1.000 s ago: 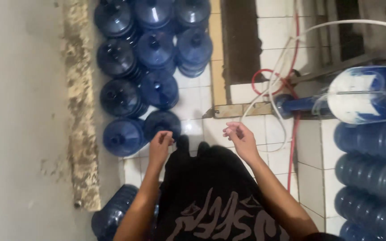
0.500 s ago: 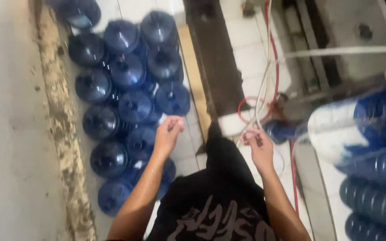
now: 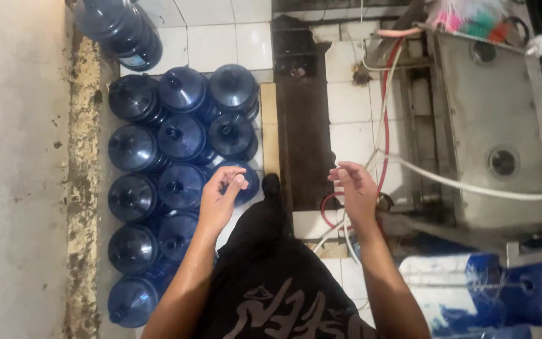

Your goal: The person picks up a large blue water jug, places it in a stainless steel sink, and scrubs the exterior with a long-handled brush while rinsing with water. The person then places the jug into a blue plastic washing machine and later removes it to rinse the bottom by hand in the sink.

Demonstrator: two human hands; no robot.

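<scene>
Jugs [image 3: 177, 150]: cluster of big dark-blue water jugs standing upright on the white tiled floor [image 3: 211, 37], at 9 to 11 o'clock from the person, packed touching each other, necks up. One more lies tilted at 11 o'clock, top corner.

Left hand [image 3: 219, 196] hovers over the nearest jug [image 3: 243, 182], fingers curled loosely toward the thumb, pinching nothing I can make out. Right hand [image 3: 354, 188] is at 1 o'clock, fingers half spread and bent, empty, just over the white hose [image 3: 465, 185] and red hose [image 3: 385, 107]; can't tell if it touches either.

Handling, my read: rigid plastic, smooth. They look empty, so light but bulky; floor looks damp, so possibly slick. Best hold is the neck, or neck plus base with two hands. Body is too wide for one palm.

Outward: concrete ledge [image 3: 20, 188] at 9 o'clock, dark floor drain [image 3: 302, 125] at 12, steel wash unit [image 3: 497, 125] at 2, a jug lying sideways [image 3: 509, 289] at 4.
</scene>
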